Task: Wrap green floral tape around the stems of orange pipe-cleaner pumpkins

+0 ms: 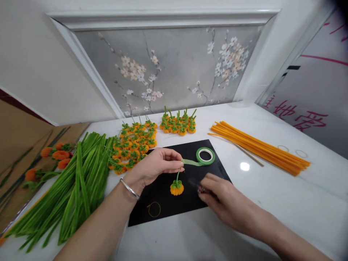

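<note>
Over the black mat (165, 210), my left hand (163, 163) pinches the end of a strip of green tape and the thin stem of a small orange pumpkin-like piece (177, 188) with green leaves, which hangs below the fingers. The strip runs right to a green tape roll (199, 156) on the mat's upper right. My right hand (214, 190) is closed at the mat's right edge around a small tool, possibly scissors, blurred at its tip. A thin elastic ring (154, 209) lies on the mat's lower left.
Green fuzzy stems (84, 181) lie in a pile at left, beside several orange flowers (61, 155). Rows of finished orange pieces (134, 145) and another group (178, 125) stand behind the mat. Orange fuzzy stems (258, 148) lie at right, near the wall (312, 83).
</note>
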Tool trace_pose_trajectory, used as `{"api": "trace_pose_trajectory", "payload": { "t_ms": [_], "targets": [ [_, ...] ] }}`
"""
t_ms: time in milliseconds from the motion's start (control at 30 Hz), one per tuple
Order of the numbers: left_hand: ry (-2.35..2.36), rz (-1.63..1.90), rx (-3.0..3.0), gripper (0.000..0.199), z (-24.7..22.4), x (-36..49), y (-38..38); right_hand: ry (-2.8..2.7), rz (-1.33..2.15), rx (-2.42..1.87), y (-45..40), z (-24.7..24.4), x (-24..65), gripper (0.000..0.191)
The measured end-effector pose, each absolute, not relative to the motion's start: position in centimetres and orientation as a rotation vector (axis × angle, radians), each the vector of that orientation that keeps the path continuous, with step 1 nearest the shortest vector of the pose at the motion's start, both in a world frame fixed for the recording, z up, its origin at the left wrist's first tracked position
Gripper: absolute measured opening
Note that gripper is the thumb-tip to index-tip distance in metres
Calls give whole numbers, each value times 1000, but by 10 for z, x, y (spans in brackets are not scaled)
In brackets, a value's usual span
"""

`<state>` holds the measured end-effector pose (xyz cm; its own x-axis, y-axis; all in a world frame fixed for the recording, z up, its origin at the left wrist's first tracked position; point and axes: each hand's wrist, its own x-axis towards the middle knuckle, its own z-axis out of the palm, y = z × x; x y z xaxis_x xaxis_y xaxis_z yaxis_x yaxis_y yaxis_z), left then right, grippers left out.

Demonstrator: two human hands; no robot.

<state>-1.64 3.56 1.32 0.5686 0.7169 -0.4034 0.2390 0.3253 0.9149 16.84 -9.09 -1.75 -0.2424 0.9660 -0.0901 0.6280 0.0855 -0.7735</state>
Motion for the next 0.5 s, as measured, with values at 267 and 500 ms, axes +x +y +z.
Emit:
{"api": "trace_pose_trajectory", "payload": {
  "t_ms": [267, 500],
  "targets": [
    [953, 360, 1267, 18, 16, -18, 38, -511, 1763, -1097, -94, -29, 128, 35],
    [966, 342, 1310, 16, 15, -18, 38, -196, 1915, -896, -87, -29, 116, 35]
  ]
}}
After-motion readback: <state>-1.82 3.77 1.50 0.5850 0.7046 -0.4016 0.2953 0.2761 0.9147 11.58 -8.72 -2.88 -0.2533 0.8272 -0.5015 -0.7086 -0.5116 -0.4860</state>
